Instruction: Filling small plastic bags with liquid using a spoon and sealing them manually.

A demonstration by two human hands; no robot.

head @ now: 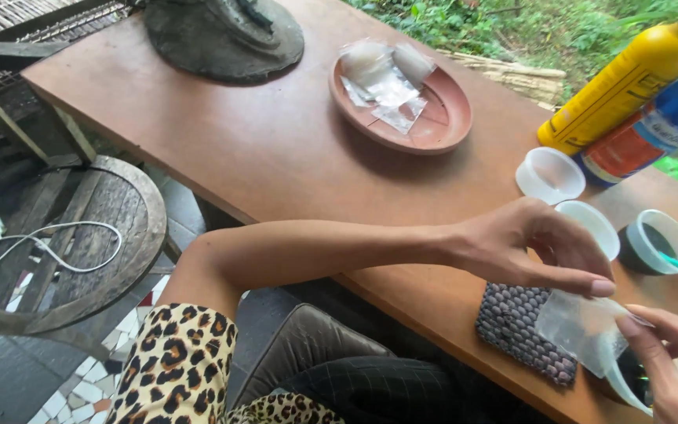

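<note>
My left hand [535, 243] reaches across the brown wooden table [276, 157] and pinches the top edge of a small clear plastic bag [582, 326] between thumb and forefinger. My right hand [668, 357] grips the same bag from the lower right side. The bag hangs just over a white cup with dark contents [629, 385] at the table's near edge. A dark scaled pouch [523, 330] lies flat on the table right beside the bag.
Two empty white cups [549, 174] and a cup of dark stuff with a teal stick [661, 239] stand beyond my hands. Yellow [629, 78] and blue bottles [668, 126] lie behind them. A clay dish [441, 118] holds clear bags. White cable [41, 235] rests on a round stool.
</note>
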